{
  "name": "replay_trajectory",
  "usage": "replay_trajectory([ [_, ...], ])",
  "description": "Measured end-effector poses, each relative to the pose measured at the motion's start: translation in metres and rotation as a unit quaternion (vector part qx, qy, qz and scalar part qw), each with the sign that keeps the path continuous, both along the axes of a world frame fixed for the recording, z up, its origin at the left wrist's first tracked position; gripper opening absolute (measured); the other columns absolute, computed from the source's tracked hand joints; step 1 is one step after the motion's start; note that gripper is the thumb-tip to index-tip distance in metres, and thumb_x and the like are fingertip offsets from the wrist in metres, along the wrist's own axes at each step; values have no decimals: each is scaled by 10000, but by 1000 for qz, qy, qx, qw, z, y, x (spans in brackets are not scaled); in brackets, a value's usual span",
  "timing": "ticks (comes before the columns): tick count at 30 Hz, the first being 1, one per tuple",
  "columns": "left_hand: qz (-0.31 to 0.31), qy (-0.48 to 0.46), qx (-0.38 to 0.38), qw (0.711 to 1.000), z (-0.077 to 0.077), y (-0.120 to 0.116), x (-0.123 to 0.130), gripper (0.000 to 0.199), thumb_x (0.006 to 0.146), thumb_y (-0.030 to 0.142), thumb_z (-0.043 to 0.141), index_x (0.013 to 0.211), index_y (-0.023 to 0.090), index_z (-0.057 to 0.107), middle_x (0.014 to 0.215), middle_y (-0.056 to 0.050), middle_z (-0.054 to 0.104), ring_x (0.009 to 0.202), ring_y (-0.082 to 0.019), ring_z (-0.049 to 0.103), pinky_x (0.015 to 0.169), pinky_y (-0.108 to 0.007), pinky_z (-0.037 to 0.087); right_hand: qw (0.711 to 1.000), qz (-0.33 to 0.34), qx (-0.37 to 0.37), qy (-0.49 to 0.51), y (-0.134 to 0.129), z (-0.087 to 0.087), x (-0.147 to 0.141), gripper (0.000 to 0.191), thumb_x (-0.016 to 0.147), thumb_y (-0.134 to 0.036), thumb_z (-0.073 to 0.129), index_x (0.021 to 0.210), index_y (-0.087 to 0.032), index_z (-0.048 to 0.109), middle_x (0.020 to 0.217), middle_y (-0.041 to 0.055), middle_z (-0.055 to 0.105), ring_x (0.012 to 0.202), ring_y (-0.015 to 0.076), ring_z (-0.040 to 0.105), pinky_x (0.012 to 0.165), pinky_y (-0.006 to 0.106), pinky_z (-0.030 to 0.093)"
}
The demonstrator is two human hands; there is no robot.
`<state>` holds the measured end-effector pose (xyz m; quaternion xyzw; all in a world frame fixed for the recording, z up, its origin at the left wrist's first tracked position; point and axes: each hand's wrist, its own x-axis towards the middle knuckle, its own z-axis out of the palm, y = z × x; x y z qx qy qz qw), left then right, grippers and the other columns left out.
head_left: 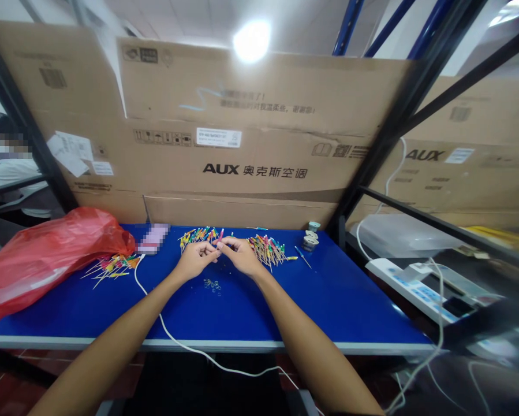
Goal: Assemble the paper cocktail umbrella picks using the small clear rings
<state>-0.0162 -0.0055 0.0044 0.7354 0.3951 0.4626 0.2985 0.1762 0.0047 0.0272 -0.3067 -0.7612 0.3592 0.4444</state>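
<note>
Pinch at the blue worktable (337, 306)

Lower middle of the frame, and here come two bare forearms up from the bottom edge, with the left hand (194, 260) and right hand (241, 256) meeting at the centre of the table! Neither hand is released: the fingers curl inward and the fingertips (211, 249) close from both sides on a thin pink-tipped pin (220, 234), though it's small and the exact grip is hard to read. Just below the hands, a little scatter of small metal bits (212, 284) sits on the blue top, while a white cable (159, 315) loops over the front edge.

Right up against the hands, a bunch of coloured pins (265, 251) fans out on the right, a second bunch (198, 234) lies behind the left hand, and a third (111, 268) sits further left beside a big red plastic bag (47, 260). Toward the back, a pixelated pink object (154, 238) on the left, and on the right a slim blue-handled tool (303, 257) near small stacked rolls (310, 240). Off the right side, a white device (424, 289). Behind it all, AUX cardboard boxes (254, 170) stand against a black metal rack (372, 133), and at upper left, a co-worker in a white shirt (8, 173).
</note>
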Motion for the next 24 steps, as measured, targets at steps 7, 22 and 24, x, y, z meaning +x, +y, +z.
replay_trajectory([
  [7,19,51,-5,999,-1,11,-11,436,978,510,477,1060,197,769,1022,-93,785,866,-231,711,814,-352,551,993,-107,17,44,10,2,10,397,941,-486,556,1150,-183,706,933,63,755,813,206,675,750,315,514],
  [22,213,367,44,904,-9,14,-33,344,914,481,590,1100,260,776,1219,-152,701,1165,-399,525,953,-524,294,857,-368,130,-337,19,10,63,139,919,-259,573,938,-226,706,899,106,726,946,276,537,802,358,312],
  [24,214,371,49,902,-8,14,-34,347,917,471,585,1091,244,781,1211,-158,703,1157,-403,525,945,-525,292,851,-372,131,-347,18,11,64,160,925,-271,566,870,-221,709,884,114,718,952,280,521,795,363,299],
])
